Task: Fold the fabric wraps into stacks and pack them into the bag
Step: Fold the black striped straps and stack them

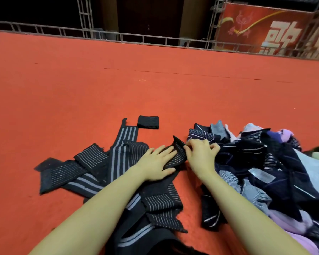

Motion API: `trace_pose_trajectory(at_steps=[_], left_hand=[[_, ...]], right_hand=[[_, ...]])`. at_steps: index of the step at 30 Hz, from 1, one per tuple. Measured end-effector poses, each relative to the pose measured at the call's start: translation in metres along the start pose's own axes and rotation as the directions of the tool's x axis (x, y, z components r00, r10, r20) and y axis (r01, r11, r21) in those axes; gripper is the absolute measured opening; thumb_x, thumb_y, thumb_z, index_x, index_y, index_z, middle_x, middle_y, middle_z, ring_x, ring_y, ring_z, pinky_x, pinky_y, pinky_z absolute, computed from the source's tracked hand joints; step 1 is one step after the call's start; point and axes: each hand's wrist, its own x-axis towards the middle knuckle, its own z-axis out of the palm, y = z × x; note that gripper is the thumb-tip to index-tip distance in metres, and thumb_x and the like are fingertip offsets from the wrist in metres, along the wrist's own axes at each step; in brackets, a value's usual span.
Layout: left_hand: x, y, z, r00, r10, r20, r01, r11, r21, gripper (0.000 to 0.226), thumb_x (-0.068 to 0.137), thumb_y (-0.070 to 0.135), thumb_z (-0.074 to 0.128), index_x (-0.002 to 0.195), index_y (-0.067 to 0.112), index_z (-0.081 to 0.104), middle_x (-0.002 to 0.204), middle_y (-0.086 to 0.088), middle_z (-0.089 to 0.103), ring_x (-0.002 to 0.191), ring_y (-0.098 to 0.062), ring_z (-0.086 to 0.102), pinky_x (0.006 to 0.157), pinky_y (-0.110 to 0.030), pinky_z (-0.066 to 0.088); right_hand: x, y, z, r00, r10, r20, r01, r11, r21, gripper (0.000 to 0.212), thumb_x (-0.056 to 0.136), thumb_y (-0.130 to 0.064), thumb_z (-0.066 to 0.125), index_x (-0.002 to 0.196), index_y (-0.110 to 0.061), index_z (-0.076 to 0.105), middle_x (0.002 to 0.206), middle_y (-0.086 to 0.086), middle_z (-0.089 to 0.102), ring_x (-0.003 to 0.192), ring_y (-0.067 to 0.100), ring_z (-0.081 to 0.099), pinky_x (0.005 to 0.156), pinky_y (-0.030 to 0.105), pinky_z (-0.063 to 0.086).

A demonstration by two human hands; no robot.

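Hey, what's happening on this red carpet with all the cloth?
A person kneels or sits over a red carpet, folding a black striped elastic wrap. The left hand presses it flat while the right hand pinches its raised edge. More striped wraps lie spread to the left, one small folded black wrap sits farther off, and a mixed pile of dark and lilac fabric waits on the right. No bag is visible.

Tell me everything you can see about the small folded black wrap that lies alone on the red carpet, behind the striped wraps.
The small folded black wrap is a compact, roughly rectangular bundle of dark ribbed, elastic-looking fabric. It lies flat on the red carpet, farther from the person than the unfolded striped wraps, just right of the far end of one long grey-striped wrap but apart from it. No hand touches it. Its edges look slightly fuzzy; its layers cannot be counted.
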Motion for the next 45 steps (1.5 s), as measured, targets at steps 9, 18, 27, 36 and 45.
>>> trace_pose_trajectory(at_steps=[9,18,27,36,45], left_hand=[[-0.001,-0.016,-0.003,0.993,0.048,-0.108,-0.036,0.994,0.106,0.052,0.103,0.041,0.017,0.152,0.025,0.014,0.159,0.005,0.015,0.144,-0.016,0.019,0.114,-0.032,0.014],[-0.015,-0.030,-0.030,0.883,0.093,-0.461,-0.024,0.988,0.154,0.047,0.092,0.029,0.035,0.127,0.010,0.061,0.126,-0.007,0.063,0.108,-0.023,0.064,0.087,-0.039,0.052],[-0.033,-0.035,-0.027,0.909,0.180,-0.375,-0.019,0.919,0.393,0.043,0.094,0.030,0.038,0.117,0.010,0.067,0.114,-0.009,0.069,0.099,-0.025,0.068,0.084,-0.040,0.054],[-0.040,-0.025,-0.031,0.996,0.069,0.051,-0.084,0.913,0.399,0.052,0.098,0.054,0.030,0.136,0.025,0.051,0.140,0.000,0.050,0.128,-0.021,0.046,0.109,-0.038,0.027],[-0.076,-0.048,-0.021,0.996,-0.019,-0.089,0.038,0.977,0.211,0.083,0.083,0.054,-0.003,0.127,0.022,0.060,0.139,0.003,0.051,0.129,-0.017,0.044,0.106,-0.033,0.029]], right_hand=[[0.009,0.015,0.010,0.958,0.127,-0.258,-0.110,0.991,0.077,0.008,0.091,-0.015,0.055,0.086,-0.012,0.060,0.082,0.005,0.059,0.083,0.029,0.053,0.078,0.038,0.020],[0.026,0.021,-0.019,0.912,0.285,-0.294,-0.235,0.953,0.193,0.015,0.095,-0.017,0.047,0.096,-0.008,0.058,0.097,0.010,0.063,0.100,0.030,0.053,0.084,0.038,0.020],[0.023,0.021,-0.036,0.872,0.306,-0.381,-0.221,0.942,0.251,0.014,0.096,-0.017,0.048,0.098,-0.009,0.059,0.096,0.007,0.060,0.097,0.030,0.054,0.082,0.038,0.019],[0.018,0.027,-0.041,0.815,0.230,-0.532,-0.111,0.963,0.247,0.024,0.093,-0.027,0.043,0.095,-0.013,0.062,0.090,0.003,0.060,0.085,0.027,0.055,0.081,0.037,0.021],[0.004,-0.017,-0.028,0.823,0.069,-0.563,0.094,0.962,0.255,0.020,0.088,-0.028,0.046,0.085,-0.015,0.061,0.082,-0.001,0.060,0.079,0.019,0.050,0.076,0.034,0.021]])
